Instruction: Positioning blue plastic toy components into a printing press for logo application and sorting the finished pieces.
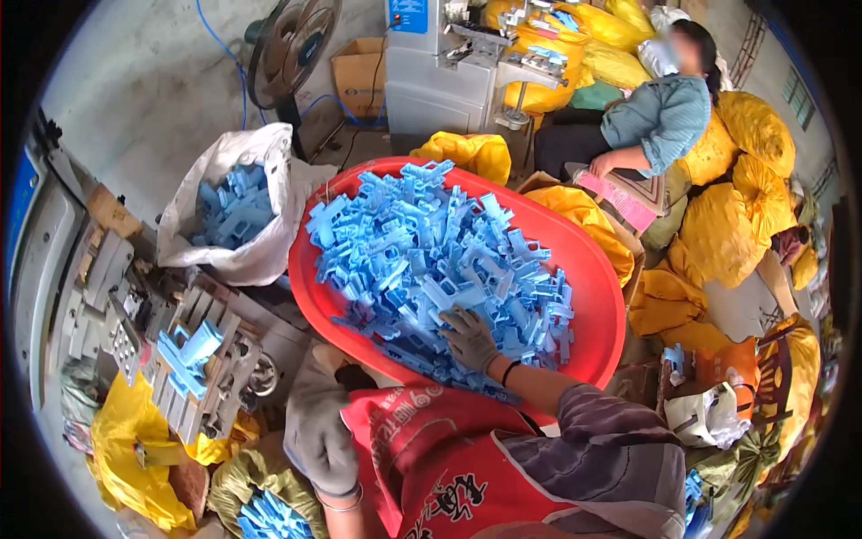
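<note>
Toy gun pieces (449, 247) in tub (597, 314), sack (284, 193) left of it, fan (301, 49) behind sack

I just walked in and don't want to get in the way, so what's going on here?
A person in grey gloves is at a red tub heaped with blue plastic toy-gun pieces. The right hand is down among them; whether it grips one is unclear. The left hand is outside the tub, its fingers hard to make out. More pieces fill a white sack, and one rests on a slatted fixture at left. A co-worker sits near yellow sacks.
</note>
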